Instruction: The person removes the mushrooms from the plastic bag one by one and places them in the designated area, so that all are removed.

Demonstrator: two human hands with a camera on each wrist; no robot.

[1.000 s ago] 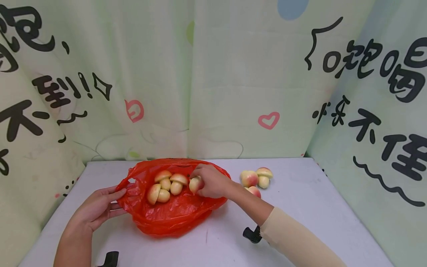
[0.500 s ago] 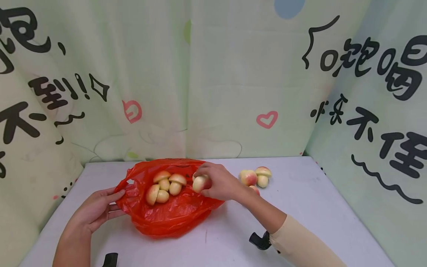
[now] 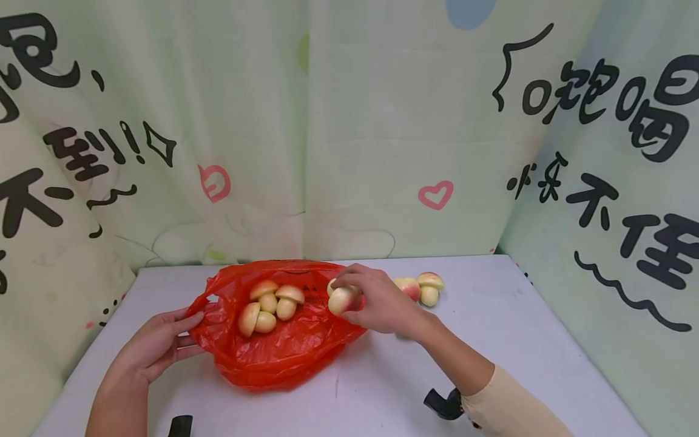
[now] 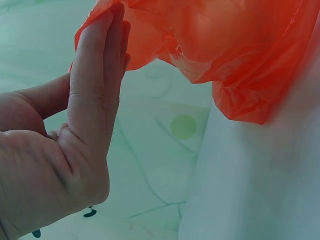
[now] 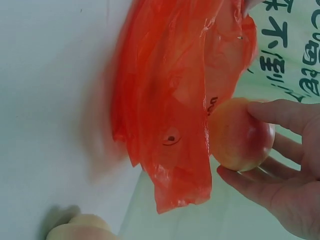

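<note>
A red plastic bag (image 3: 289, 361) lies on the table with its mouth spread, showing several cream-coloured toy mushrooms (image 3: 288, 301) with reddish caps inside. My left hand (image 3: 158, 343) pinches the left edge of the bag between thumb and fingers; the left wrist view shows its long fingers (image 4: 90, 85) straight against the plastic. At the bag's right rim, my right hand (image 3: 382, 300) grips another mushroom (image 3: 343, 300) by thumb and fingertips. In the right wrist view, that mushroom's rounded cap (image 5: 240, 135) faces the camera, overlapping the bag's edge, and its stem is hidden.
To the right of the bag, a mushroom (image 3: 430, 288) stands on the white table (image 3: 519, 340), beside another (image 3: 408, 287) partly covered by my right hand. A printed curtain (image 3: 377, 121) rises behind the table and along both sides.
My right hand has moved right, carrying its mushroom from inside the bag's mouth to the right rim. My left hand keeps its hold on the bag, and the mushrooms inside stay put.
</note>
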